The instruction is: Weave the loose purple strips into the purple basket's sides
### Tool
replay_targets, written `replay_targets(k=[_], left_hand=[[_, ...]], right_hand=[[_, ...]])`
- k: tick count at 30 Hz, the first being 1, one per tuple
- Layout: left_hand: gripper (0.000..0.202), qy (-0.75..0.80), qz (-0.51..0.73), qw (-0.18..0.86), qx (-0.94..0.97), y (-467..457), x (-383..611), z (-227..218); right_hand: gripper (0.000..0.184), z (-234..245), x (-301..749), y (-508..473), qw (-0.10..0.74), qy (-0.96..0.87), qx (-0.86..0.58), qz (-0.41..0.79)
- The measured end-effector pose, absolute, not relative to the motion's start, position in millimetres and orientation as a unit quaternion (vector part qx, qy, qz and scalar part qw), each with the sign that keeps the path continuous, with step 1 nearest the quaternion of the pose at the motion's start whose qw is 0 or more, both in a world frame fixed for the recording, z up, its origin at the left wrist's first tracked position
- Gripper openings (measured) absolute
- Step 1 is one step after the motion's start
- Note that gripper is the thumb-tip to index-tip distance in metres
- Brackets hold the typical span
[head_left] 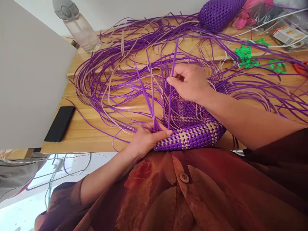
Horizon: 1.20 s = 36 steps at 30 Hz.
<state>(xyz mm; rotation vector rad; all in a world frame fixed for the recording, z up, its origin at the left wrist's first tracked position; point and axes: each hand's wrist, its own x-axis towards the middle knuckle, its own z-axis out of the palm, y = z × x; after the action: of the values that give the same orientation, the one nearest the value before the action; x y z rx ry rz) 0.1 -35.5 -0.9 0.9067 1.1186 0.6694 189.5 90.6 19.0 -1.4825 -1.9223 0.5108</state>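
Fingers of the right hand were pinched together on 1 purple strip, thumb against index. Strip ran near-upright in view, from the rim of the woven basket up past the grip; its free tip stuck out above the hand. Right hand sat over the basket's opening.

Left hand was clamped on the basket's left end at the rim: thumb across the near face, other fingers partly hidden behind strips. A few more purple and beige strips stood up just beside that grip.

Basket was at the near edge of the tabletop, close against the dark red shirt. Weave: purple with beige patterning, opening facing up.

Loose strips looped across the tabletop left of and behind the basket, more trailing off right. Phone lay at left, bottle stood back left. At far right: purple woven piece, plastic bags, green plastic bits, and a red item cut off by the view edge.
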Motion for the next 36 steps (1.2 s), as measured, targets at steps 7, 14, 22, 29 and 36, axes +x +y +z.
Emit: replay_targets(k=[7,14,22,29,36], left_hand=[[0.042,0.441,0.257,0.766,0.391,-35,-15,-7],[0.029,0.436,0.236,0.676,0.545,-33,-29,10],[0.022,0.398,0.222,0.413,0.789,-29,-29,76],[0.015,0.413,0.257,0.434,0.758,-8,-4,19],[0.010,0.377,0.263,0.310,0.832,0,-1,80]], right_hand=[[0.031,8,214,102,0.338,-0.696,-0.606,0.183],[0.026,23,220,82,0.508,-0.608,-0.524,0.312],[0.031,30,235,50,0.630,-0.470,-0.483,0.386],[0.042,15,270,3,0.337,-0.652,-0.551,0.397],[0.045,29,248,-26,0.232,-0.747,-0.478,0.400]])
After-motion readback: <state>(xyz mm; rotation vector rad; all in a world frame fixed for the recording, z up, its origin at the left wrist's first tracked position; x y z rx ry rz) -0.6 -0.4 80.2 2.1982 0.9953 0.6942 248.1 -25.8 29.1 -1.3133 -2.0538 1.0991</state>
